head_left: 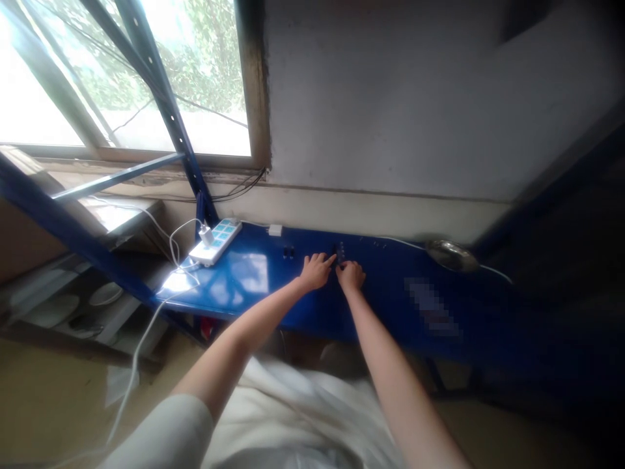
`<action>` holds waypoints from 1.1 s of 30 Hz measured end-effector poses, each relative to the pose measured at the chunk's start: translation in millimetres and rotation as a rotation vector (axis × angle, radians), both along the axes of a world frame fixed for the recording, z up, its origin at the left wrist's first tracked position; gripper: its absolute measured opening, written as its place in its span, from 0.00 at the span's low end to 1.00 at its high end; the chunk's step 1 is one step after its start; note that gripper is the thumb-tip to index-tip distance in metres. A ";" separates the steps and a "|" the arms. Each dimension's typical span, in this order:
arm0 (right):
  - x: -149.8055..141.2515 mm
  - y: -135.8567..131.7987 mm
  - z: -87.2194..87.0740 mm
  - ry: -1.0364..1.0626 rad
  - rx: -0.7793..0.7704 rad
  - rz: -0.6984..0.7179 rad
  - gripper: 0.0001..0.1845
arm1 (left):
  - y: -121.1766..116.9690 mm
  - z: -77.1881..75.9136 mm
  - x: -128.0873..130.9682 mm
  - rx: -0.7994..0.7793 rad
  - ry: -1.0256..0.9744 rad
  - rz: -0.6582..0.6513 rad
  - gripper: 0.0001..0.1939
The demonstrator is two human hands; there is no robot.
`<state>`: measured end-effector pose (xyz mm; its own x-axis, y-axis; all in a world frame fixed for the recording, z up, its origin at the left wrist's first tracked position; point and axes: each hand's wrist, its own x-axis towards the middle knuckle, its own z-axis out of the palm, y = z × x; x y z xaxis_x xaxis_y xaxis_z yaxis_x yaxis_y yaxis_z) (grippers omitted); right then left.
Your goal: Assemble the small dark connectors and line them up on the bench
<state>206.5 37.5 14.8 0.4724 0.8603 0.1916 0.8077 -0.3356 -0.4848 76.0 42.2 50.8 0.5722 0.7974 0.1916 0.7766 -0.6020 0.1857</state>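
Over the middle of the blue table (288,312), my two hands are close together. My left hand (316,271) rests palm down with its digits apart, one stretched right toward a small group of dark and clear pieces (340,251). Just below those pieces, my right hand (351,276) has its fingertips pressed together; whatever sits between them is too small to name. Two little black items (288,252) stand left of my left hand. Several tiny bits (379,244) lie farther back to the right.
A white power strip (217,242) with a plugged-in charger (206,234) lies at the table's left end, its cable trailing to the floor. A white block (275,230) sits at the back edge. A shiny metal dish (452,255) stands right. A blue post (170,111) rises before the window.
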 end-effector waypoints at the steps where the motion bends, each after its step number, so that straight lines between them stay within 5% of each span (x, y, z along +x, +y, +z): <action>1: -0.1 0.1 0.1 0.002 -0.002 -0.001 0.12 | 0.0 -1.1 0.7 -0.009 0.000 0.010 0.25; 22: -2.4 -3.9 2.9 -0.025 -0.011 0.003 0.12 | 11.2 -4.8 13.7 -0.008 -0.176 0.103 0.10; 33: -5.6 -19.7 8.1 -0.086 -0.036 0.075 0.12 | 18.9 40.6 -14.7 -0.046 -0.474 0.130 0.04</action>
<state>200.9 17.8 23.0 0.3897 0.8997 0.1966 0.8692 -0.2887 -0.4015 61.3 61.2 91.5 0.3255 0.8704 0.3695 0.6688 -0.4882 0.5607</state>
